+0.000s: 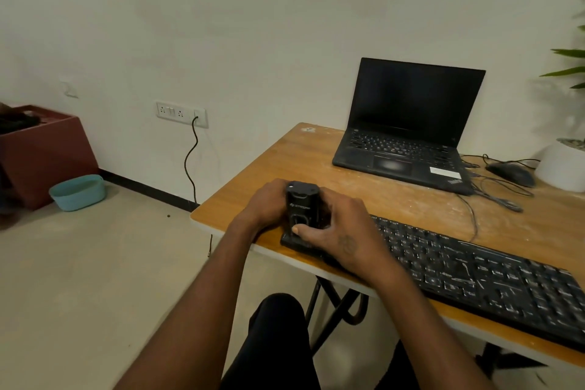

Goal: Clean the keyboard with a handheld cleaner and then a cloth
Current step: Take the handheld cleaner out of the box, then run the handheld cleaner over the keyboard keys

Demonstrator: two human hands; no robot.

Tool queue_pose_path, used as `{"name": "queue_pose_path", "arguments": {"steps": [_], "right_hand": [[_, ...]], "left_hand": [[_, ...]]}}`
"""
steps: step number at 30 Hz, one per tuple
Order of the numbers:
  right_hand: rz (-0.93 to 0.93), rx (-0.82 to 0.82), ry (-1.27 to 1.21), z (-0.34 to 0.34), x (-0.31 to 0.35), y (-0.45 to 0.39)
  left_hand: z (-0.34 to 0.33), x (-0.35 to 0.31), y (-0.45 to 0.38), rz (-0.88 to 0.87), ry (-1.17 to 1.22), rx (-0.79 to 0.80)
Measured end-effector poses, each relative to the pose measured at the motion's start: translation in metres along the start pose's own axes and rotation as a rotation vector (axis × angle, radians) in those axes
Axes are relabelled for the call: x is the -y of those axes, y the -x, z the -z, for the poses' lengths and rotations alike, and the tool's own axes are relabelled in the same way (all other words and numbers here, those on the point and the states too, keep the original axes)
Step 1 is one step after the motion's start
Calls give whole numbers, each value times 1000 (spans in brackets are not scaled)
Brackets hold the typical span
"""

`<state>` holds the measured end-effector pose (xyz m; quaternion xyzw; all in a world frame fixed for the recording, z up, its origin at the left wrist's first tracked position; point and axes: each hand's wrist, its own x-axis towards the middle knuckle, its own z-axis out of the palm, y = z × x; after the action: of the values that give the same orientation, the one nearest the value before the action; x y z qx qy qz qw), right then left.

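Note:
A black dusty keyboard point(474, 275) lies along the near edge of the wooden table point(304, 161). At its left end stands a small black handheld cleaner point(302, 203), upright. My left hand point(266, 203) grips the cleaner from the left side. My right hand point(342, 231) wraps it from the right, thumb pressed on its front near the base, and covers the keyboard's left end. No cloth shows anywhere in view.
An open black laptop point(408, 127) sits at the back of the table, with a black mouse point(511, 174) and loose cables point(493, 196) to its right. A white plant pot point(563, 165) stands at far right. A teal bowl point(77, 191) and a red box point(41, 152) are on the floor.

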<state>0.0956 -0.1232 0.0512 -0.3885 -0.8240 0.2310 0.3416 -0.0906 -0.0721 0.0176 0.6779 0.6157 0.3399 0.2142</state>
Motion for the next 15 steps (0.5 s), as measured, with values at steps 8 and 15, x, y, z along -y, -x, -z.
{"name": "queue_pose_path", "arguments": {"steps": [8, 15], "right_hand": [[-40, -9, -40, 28, -18, 15], [-44, -28, -35, 17, -12, 2]], "left_hand": [[-4, 11, -14, -17, 31, 59], [-4, 13, -14, -12, 63, 64]]}}
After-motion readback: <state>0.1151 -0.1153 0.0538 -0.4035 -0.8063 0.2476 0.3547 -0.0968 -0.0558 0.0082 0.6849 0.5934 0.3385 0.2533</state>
